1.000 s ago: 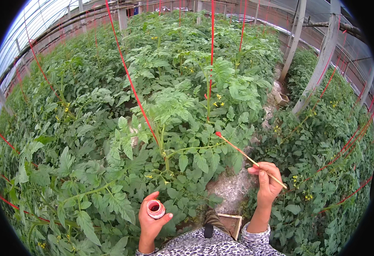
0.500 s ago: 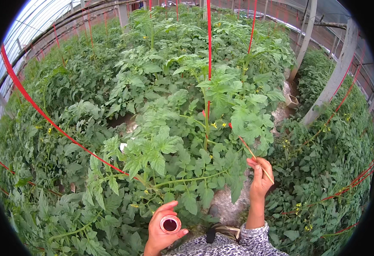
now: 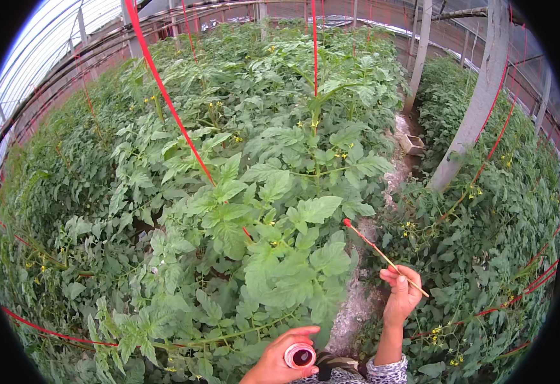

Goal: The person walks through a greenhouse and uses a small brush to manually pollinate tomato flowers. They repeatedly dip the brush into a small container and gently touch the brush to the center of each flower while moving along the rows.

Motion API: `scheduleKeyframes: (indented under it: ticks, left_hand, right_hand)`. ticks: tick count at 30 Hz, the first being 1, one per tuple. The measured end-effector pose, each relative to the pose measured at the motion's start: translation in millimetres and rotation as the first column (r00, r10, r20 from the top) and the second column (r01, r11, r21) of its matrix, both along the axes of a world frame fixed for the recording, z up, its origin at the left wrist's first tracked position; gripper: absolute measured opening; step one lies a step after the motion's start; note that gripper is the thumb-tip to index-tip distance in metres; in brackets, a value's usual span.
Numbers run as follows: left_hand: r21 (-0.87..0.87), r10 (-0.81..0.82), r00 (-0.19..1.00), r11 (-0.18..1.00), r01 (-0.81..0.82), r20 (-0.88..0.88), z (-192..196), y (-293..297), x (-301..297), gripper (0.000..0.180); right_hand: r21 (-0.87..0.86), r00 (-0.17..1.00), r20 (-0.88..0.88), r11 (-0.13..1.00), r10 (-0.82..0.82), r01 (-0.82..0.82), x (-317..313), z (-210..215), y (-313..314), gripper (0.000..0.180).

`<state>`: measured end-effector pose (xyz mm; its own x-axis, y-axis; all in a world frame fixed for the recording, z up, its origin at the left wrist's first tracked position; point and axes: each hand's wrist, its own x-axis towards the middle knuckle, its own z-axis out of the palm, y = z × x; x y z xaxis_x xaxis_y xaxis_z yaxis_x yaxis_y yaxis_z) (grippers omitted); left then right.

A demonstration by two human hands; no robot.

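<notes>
My left hand point(image 3: 273, 356) is closed around a small round jar point(image 3: 300, 356) at the bottom middle, its open top facing up and dark liquid inside. In my right hand point(image 3: 400, 299), pinched between thumb and fingers, is a thin wooden stick brush point(image 3: 377, 251) with a red tip point(image 3: 347, 223). That tip points up and to the left, over the soil strip, close to the leaves of a tomato plant point(image 3: 299, 256) but apart from any flower. Small yellow flowers point(image 3: 342, 155) show among the foliage farther off.
Red strings point(image 3: 171, 102) run from above down to the plants. A leaning grey post point(image 3: 475, 102) stands at the right. Beside the narrow soil path point(image 3: 355, 307) sits a pale box point(image 3: 411, 144). Dense tomato rows point(image 3: 497, 256) flank the path.
The view has shifted forward along the row. My right hand has drawn the brush tip back from near the yellow flowers of a plant. My left hand still holds the jar.
</notes>
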<state>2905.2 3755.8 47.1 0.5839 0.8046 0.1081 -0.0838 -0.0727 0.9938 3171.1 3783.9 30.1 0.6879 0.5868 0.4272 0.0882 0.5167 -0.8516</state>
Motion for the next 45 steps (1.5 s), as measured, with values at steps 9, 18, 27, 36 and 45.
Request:
scheduleKeyframes:
  ticks: [9,18,27,36,45]
  left_hand:
    - [0.147,0.075,0.997,0.987,-0.07,-0.032,18,81,98,0.07]
    - [0.252,0.225,0.974,0.944,-0.211,-0.026,8,146,136,0.044]
    - [0.246,0.205,0.979,0.948,-0.2,0.004,-4,190,142,0.046]
    - [0.269,0.288,0.957,0.924,-0.272,-0.022,-8,215,134,0.044]
    - [0.304,0.316,0.949,0.905,-0.298,-0.01,0,222,130,0.049]
  right_hand:
    - [0.152,0.983,0.152,0.98,0.107,-0.13,58,55,42,0.019]
    - [0.097,0.864,0.455,0.952,0.217,-0.29,63,96,130,0.018]
    - [-0.036,0.74,0.63,0.961,0.236,-0.275,53,114,232,0.019]
    - [-0.057,0.725,0.647,0.963,0.237,-0.263,47,103,262,0.017]
    - [-0.016,0.745,0.653,0.986,0.134,-0.164,53,111,244,0.018]
